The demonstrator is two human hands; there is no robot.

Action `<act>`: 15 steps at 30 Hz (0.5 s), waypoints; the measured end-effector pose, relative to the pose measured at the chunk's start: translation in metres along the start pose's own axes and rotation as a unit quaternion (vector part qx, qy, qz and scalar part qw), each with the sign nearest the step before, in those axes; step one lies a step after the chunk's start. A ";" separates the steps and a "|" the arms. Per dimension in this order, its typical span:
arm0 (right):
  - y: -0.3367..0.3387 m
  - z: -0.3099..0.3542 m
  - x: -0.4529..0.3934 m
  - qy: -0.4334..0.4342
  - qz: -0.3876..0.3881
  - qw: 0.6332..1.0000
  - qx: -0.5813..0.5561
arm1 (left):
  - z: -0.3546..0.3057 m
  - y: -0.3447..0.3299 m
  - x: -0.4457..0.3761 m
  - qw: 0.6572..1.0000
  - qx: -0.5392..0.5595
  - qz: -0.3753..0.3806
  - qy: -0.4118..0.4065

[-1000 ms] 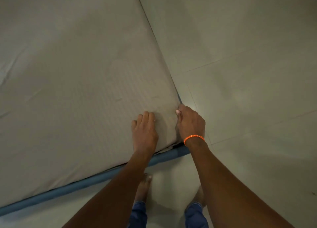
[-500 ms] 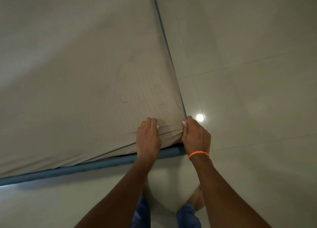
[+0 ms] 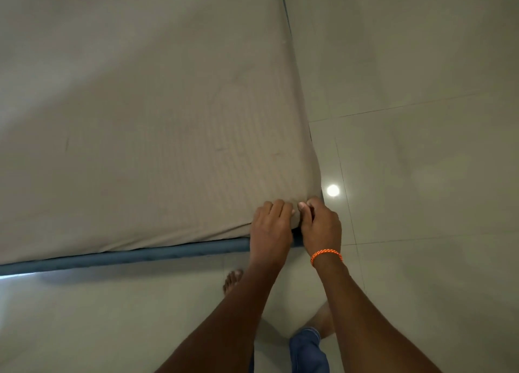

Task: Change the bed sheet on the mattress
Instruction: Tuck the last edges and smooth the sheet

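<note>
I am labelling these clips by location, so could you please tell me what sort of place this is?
Probably a bedroom or other sleeping room indoors: a mattress covered by a beige bed sheet lies directly on a glossy tiled floor, which reflects a ceiling light.

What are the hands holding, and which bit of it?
Both hands hold the sheet at its near corner, where it wraps the mattress. The left hand and right hand grip it side by side there.
</note>
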State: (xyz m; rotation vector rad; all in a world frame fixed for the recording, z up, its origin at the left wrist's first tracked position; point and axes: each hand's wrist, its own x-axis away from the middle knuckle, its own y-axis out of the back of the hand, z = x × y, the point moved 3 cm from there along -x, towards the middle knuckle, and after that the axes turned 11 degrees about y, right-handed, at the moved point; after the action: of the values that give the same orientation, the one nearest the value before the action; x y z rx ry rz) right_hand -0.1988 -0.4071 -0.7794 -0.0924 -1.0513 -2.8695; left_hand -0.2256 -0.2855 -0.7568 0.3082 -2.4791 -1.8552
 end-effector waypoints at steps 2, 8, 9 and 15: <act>0.006 0.001 0.001 0.018 0.010 0.999 0.042 | -0.008 0.003 -0.002 1.000 -0.002 0.010 0.015; 0.016 -0.002 0.024 0.037 0.052 0.992 0.112 | -0.020 0.007 0.021 0.998 -0.033 0.054 -0.007; 0.014 -0.002 0.024 0.024 0.052 0.993 0.100 | -0.020 0.006 0.023 0.997 -0.044 0.056 -0.011; -0.006 0.002 0.006 -0.066 0.031 0.996 0.049 | -0.014 -0.005 0.035 0.994 -0.034 0.103 0.012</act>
State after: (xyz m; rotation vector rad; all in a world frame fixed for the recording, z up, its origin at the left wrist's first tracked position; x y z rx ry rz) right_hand -0.2056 -0.4017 -0.7815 -0.3054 -1.1868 -2.7847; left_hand -0.2572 -0.3065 -0.7610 0.0679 -2.3256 -1.8344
